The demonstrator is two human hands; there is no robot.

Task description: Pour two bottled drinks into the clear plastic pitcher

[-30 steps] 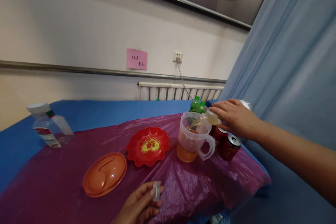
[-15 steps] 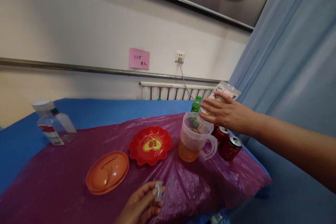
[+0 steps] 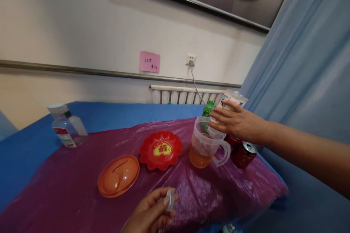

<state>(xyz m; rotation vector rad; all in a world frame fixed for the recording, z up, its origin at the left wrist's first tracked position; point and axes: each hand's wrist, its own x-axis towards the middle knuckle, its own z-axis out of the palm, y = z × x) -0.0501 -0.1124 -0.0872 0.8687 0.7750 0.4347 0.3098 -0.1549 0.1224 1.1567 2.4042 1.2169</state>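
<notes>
My right hand [image 3: 239, 122] is closed on a clear plastic bottle with a printed label [image 3: 237, 98], tilted neck-down over a translucent measuring jug [image 3: 201, 143]. Orange-brown liquid fills the jug's lower part; the bottle's mouth is partly hidden by the hand and the jug's rim. Low at the front, my left hand [image 3: 153, 209] pinches a small whitish translucent bottle cap [image 3: 170, 200] between thumb and fingers. Left of the jug lies a red scalloped plate [image 3: 147, 153] with a yellow heart design.
An orange divided dish [image 3: 128, 164] sits front left, and a white-capped clear bottle [image 3: 65, 131] stands farther left. Red drink cans [image 3: 244, 156] are right of the jug, a green bottle [image 3: 208, 109] behind it. Purple plastic sheeting [image 3: 68, 182] covers the blue-draped table. A blue curtain [image 3: 308, 62] hangs right.
The view has shifted slightly, so the table things appear a little farther right. My right hand still holds the tilted bottle over the jug; my left still pinches the cap.
</notes>
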